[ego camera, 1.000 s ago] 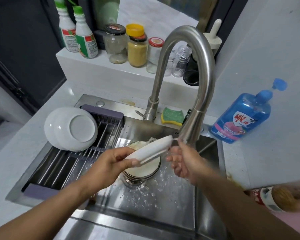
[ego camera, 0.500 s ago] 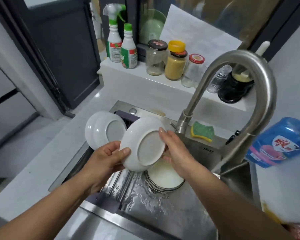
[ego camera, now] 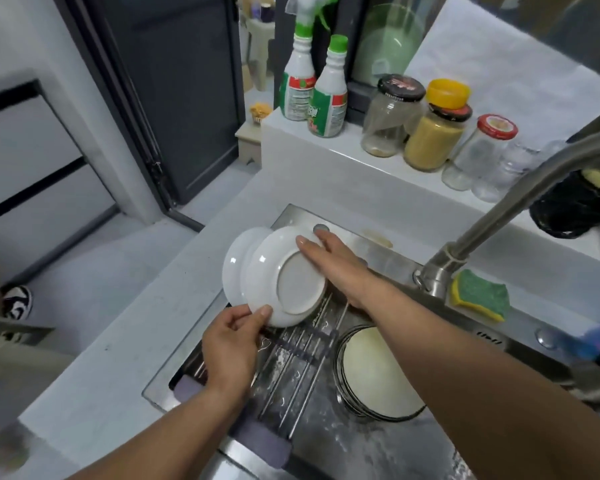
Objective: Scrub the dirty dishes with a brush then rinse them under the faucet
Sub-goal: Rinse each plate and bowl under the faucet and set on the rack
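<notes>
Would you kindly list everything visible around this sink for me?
sink: one, steel, in the counter.
rack: one, steel with purple ends, across the sink's left.
front plate: one, white, on edge at the rack's far end.
rear plate: one, white, behind it.
dish stack: one, cream top, in the sink.
faucet: one, steel, right.
sponge: one, green-yellow, by the faucet base.
spray bottles: two, white, green caps, on the ledge.
jars: several, glass, ledge.
left hand: one, pinches front plate's lower rim.
right hand: one, flat fingers on its back.
</notes>
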`<action>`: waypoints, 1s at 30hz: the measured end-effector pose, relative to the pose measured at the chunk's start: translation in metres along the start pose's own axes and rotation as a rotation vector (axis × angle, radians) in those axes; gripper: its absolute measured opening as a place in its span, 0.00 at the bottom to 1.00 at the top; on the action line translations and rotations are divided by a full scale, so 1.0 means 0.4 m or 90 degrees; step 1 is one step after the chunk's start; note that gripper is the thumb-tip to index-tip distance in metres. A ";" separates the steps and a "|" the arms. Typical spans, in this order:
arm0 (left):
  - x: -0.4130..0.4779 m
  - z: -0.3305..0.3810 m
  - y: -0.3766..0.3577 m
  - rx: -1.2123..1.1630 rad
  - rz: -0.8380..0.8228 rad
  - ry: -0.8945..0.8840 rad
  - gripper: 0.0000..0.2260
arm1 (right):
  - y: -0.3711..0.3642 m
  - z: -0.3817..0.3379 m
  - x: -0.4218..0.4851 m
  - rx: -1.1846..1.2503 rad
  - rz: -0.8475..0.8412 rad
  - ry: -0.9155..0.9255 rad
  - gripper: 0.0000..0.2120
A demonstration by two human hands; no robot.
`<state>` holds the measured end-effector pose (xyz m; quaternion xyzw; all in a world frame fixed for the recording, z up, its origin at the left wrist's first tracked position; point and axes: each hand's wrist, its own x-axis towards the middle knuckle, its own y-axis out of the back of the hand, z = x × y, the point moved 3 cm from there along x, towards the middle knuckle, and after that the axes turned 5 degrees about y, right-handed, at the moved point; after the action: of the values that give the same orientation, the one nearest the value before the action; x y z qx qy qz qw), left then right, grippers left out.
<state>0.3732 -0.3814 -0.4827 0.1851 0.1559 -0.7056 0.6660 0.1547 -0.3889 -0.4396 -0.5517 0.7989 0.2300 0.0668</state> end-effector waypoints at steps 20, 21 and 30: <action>0.076 -0.108 -0.042 -0.056 0.029 0.137 0.11 | -0.074 0.056 0.141 -0.355 -0.028 0.091 0.39; 0.077 -0.109 -0.043 -0.050 0.032 0.137 0.12 | -0.074 0.057 0.141 -0.364 -0.030 0.094 0.39; 0.037 -0.072 -0.064 -0.094 0.036 0.203 0.19 | -0.034 0.118 0.053 -0.258 0.101 0.108 0.28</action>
<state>0.3485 -0.3791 -0.5157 0.2494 0.3054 -0.6350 0.6644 0.1521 -0.3900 -0.4932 -0.5068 0.7799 0.3432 -0.1310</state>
